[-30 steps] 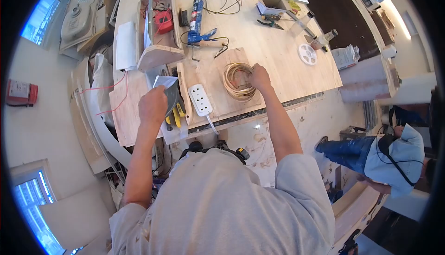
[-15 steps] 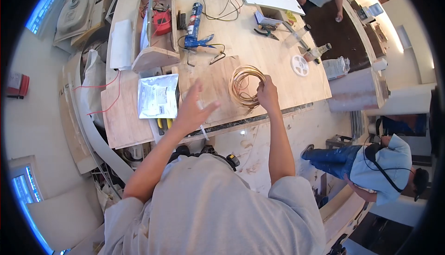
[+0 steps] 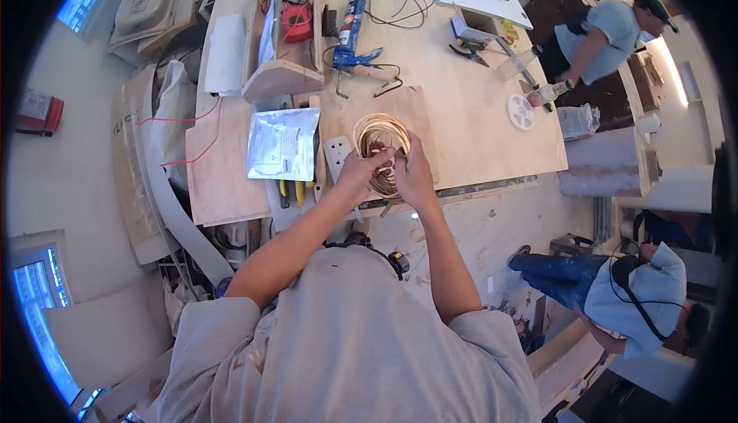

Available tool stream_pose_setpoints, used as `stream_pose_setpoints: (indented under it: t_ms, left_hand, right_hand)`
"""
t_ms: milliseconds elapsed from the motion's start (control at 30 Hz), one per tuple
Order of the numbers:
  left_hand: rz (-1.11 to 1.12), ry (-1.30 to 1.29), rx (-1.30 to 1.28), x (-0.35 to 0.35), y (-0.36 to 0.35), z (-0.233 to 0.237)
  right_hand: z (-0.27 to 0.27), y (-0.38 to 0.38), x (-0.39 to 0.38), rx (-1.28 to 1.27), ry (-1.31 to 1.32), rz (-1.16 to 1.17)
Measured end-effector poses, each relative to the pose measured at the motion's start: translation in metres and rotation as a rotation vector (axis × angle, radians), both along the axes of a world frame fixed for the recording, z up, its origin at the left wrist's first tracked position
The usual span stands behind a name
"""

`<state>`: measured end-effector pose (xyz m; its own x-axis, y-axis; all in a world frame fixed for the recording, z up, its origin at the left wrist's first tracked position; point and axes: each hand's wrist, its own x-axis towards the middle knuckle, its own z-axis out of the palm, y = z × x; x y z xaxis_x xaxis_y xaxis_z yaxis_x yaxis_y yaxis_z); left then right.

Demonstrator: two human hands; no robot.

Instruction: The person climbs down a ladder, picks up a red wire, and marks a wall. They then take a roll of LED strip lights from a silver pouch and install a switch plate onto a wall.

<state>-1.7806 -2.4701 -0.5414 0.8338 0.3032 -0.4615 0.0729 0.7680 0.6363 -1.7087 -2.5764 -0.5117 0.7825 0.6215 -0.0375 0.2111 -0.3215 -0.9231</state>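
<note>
A coil of copper-coloured wire [image 3: 382,125] is held up over the near edge of the wooden table. My left hand [image 3: 364,174] grips the coil's left side, its thumb reaching across the middle. On the right side my right hand [image 3: 414,173] has its fingers wrapped round the loops. Just left of the coil lies a white power strip [image 3: 337,154]. A silver foil pouch [image 3: 283,145] rests further left, with yellow-handled pliers [image 3: 296,191] partly under it.
A wooden toolbox [image 3: 283,77], a blue caulking gun [image 3: 352,43] and a white spool [image 3: 520,112] are on the table [image 3: 461,146]. Loose cable [image 3: 388,19] lies at the back. One person [image 3: 596,43] stands beyond the table, another person [image 3: 634,296] at the right.
My left hand has come from open and apart to grip the coil. The coil and my right hand have moved left and closer to me. The far person has leaned further into view.
</note>
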Motion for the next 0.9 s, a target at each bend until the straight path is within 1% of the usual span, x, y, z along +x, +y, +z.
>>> stream_pose_setpoints:
  t_ms: [33,67,133,167,267,367,400,500,600,700,733,833,900]
  left_hand:
    - [0.023,0.010,0.011,-0.003,0.000,0.002]
    - [0.040,0.019,-0.057,-0.007,0.000,0.004]
    - [0.083,0.032,-0.192,-0.013,0.003,0.009]
    - [0.084,0.027,-0.211,-0.016,0.005,0.005]
    - [0.093,0.001,-0.255,-0.024,0.009,-0.002]
    - [0.064,0.008,-0.350,-0.029,0.013,0.008]
    - [0.038,0.014,-0.330,-0.032,0.015,0.012]
    - [-0.033,0.050,-0.260,-0.034,0.017,0.008]
    - [-0.057,0.074,-0.074,-0.031,0.018,0.028]
    - [-0.168,-0.041,0.055,-0.025,0.024,0.023]
    - [-0.145,0.003,0.061,-0.024,0.025,0.024]
    - [-0.191,-0.030,0.052,-0.023,0.031,0.028]
    - [-0.188,-0.046,0.119,-0.024,0.033,0.035]
  right_hand:
    - [-0.007,0.004,0.002,0.058,0.129,0.032]
    - [-0.011,0.007,0.002,0.117,0.256,0.066]
    - [-0.008,0.005,0.006,0.054,0.231,0.211]
    - [0.000,0.006,0.004,0.023,0.218,0.289]
    - [0.032,0.017,-0.006,-0.101,0.219,0.355]
    - [0.018,0.020,-0.005,-0.178,0.127,0.492]
    - [0.016,0.021,-0.007,-0.131,0.162,0.467]
    - [0.021,0.023,-0.014,-0.104,0.193,0.456]
    - [0.006,0.025,-0.015,-0.013,0.155,0.367]
    - [0.000,0.034,-0.023,0.180,0.191,0.211]
    - [0.000,0.036,-0.026,0.189,0.177,0.195]
    - [0.000,0.039,-0.027,0.222,0.134,0.173]
    - [0.005,0.041,-0.024,0.246,0.107,0.186]
